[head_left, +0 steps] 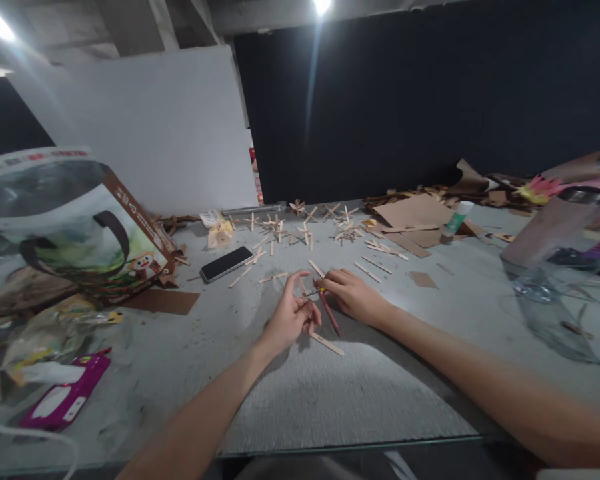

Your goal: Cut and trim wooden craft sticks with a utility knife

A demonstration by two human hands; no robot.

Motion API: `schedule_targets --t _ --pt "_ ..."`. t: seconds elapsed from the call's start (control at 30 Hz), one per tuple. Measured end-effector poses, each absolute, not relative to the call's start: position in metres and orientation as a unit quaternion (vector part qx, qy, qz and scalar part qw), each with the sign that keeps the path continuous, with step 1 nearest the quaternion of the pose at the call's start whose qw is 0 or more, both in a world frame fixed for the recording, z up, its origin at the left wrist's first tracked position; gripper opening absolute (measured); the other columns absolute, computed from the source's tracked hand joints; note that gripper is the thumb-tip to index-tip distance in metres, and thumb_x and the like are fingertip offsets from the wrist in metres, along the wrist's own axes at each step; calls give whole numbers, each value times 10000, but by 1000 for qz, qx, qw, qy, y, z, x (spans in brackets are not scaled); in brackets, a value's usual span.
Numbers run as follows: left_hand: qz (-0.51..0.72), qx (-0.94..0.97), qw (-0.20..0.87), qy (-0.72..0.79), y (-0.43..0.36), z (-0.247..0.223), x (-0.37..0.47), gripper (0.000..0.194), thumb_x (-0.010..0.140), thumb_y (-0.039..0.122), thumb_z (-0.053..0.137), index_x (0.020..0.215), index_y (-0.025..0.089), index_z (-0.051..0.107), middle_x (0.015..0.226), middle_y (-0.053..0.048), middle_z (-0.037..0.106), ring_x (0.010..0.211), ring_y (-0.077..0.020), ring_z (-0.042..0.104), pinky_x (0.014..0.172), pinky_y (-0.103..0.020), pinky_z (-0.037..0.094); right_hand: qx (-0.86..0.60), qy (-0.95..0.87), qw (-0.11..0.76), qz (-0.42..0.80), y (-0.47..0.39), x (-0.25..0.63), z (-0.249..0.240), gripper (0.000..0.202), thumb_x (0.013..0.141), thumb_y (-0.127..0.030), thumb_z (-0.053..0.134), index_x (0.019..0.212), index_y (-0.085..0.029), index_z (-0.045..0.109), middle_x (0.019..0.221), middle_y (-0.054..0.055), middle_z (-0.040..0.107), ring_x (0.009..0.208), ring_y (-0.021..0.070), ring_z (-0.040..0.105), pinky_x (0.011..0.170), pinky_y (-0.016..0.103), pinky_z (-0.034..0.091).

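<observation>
My left hand (294,312) is at the middle of the table, fingers curled round a small wooden stick (303,287), mostly hidden by them. My right hand (353,293) grips what look like small pliers (330,312) with dark red handles and a bit of yellow near the joint. Their metal tip points left and meets the work at my left fingers; exact contact is too small to tell. Just below my left hand a flat wooden craft stick (329,344) lies on the table. Another stick (316,268) lies just beyond my hands.
Several crossed-stick pieces (305,233) and loose sticks spread across the back. A phone (226,264) lies left of them. Cardboard (413,215) and a glue stick (456,222) are back right, a tumbler (555,223) far right. At left stand a printed bag (95,240) and a purple device (67,393).
</observation>
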State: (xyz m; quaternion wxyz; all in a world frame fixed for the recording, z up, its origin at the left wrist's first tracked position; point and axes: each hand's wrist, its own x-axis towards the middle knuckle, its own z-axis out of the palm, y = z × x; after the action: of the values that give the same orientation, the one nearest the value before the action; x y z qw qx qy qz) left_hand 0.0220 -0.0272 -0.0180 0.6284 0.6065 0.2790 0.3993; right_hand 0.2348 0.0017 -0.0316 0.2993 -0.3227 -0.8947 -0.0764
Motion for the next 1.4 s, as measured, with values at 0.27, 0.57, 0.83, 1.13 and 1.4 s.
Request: schedule_targets --t 0.27,0.57,0.83,1.13,1.4 --pt "424 593 631 266 -30 -15 23 890 874 565 748 1507 214 228 630 65 649 439 -98 501 473 -210 358 -313 -897 303 -77 3 238 -28 279 1043 -156 430 1245 -182 620 978 110 647 848 232 572 767 345 463" --pt "415 593 634 274 -29 -18 23 912 895 549 731 1553 214 197 645 57 652 454 -97 507 494 -218 382 -324 -895 299 -71 5 238 -30 282 1025 -128 454 1240 -191 626 983 107 654 864 235 586 791 349 473" --pt "415 586 643 266 -29 -20 24 877 910 494 737 1568 243 215 651 52 655 444 -86 502 485 -203 360 -312 -899 301 -58 6 239 -31 334 1001 -95 453 1269 -186 631 998 118 657 875 244 589 792 357 476" --pt "408 590 642 271 -25 -24 23 880 922 484 718 1584 246 189 645 56 653 432 -88 488 481 -205 374 -319 -900 289 -73 5 241 -28 341 990 -83 455 1262 -178 636 985 121 670 896 255 595 792 367 466" --pt "415 585 643 267 -29 -20 26 884 926 455 716 1605 239 193 643 46 649 436 -88 487 474 -201 350 -323 -898 292 -60 4 243 -26 451 915 -15 460 1295 -188 631 964 105 656 887 253 593 786 362 469"
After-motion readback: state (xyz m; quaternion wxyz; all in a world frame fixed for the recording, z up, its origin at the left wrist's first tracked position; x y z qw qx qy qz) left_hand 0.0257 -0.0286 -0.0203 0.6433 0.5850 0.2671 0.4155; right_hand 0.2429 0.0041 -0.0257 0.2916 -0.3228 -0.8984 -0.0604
